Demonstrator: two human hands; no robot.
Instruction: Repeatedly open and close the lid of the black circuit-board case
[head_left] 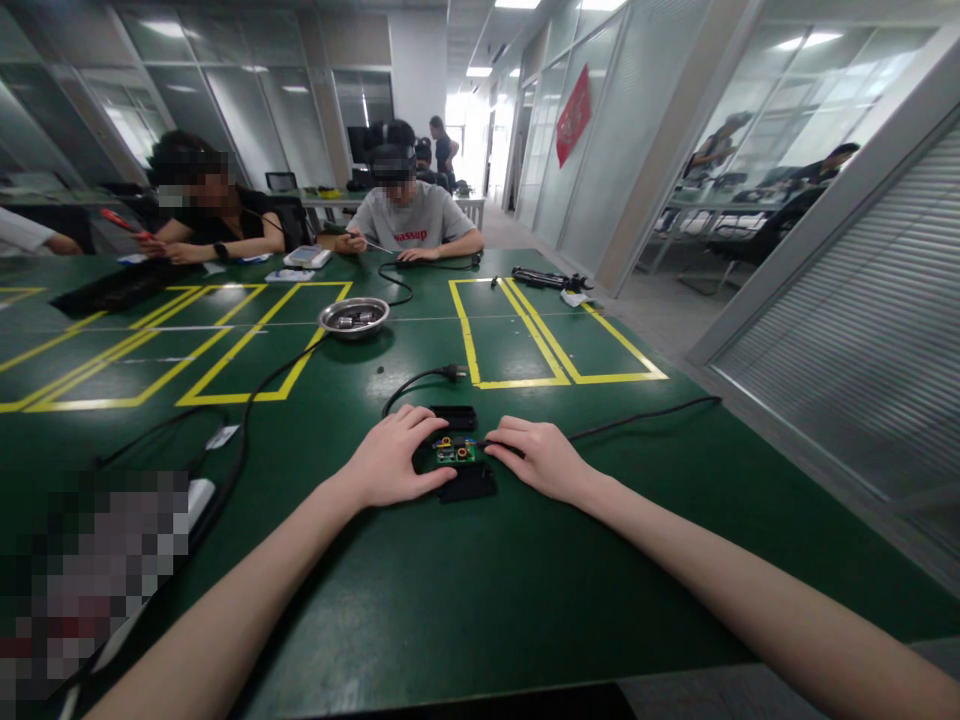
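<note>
A small green circuit board (pixel 457 452) with copper-ringed coils lies in front of me. My left hand (pixel 397 458) grips it from the left, the thumb at its near edge and the fingers at its far edge. One black plastic case half (pixel 456 416) sits just beyond the board; the other black case half (pixel 469 485) lies on the near side, by my left thumb. At the board's right end, my right hand (pixel 538 456) pinches a black cable (pixel 637 415) that runs off to the right. My fingers partly cover where cable and board meet.
A black plug (pixel 452 372) on its cord lies beyond the case. Farther off stand a metal bowl (pixel 354 318) of small metal parts and a black tripod (pixel 547 279). Yellow tape outlines mark the green table (pixel 525 590). Two people work across it; a long cable crosses at left.
</note>
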